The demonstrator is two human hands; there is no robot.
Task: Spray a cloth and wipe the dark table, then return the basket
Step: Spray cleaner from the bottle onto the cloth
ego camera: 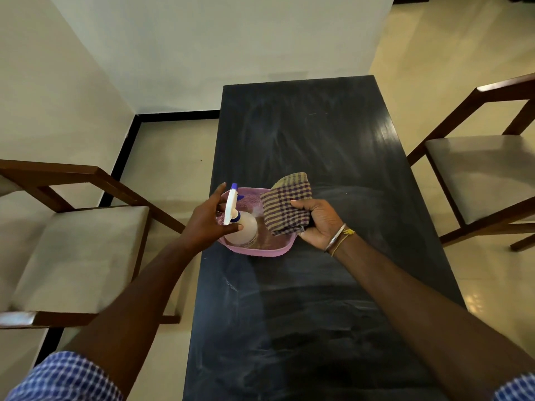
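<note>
Head view: left hand (207, 221) spread open beside spray bottle (244, 228), right hand (321, 224) clutching checked cloth (286, 204) over basket (254, 251).

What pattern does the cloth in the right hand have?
The cloth is checked, purple lines on tan; the head view shows it best.

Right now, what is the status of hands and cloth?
Left hand open at spray bottle. Right hand holds cloth. Basket on table, in wiping path.
</note>
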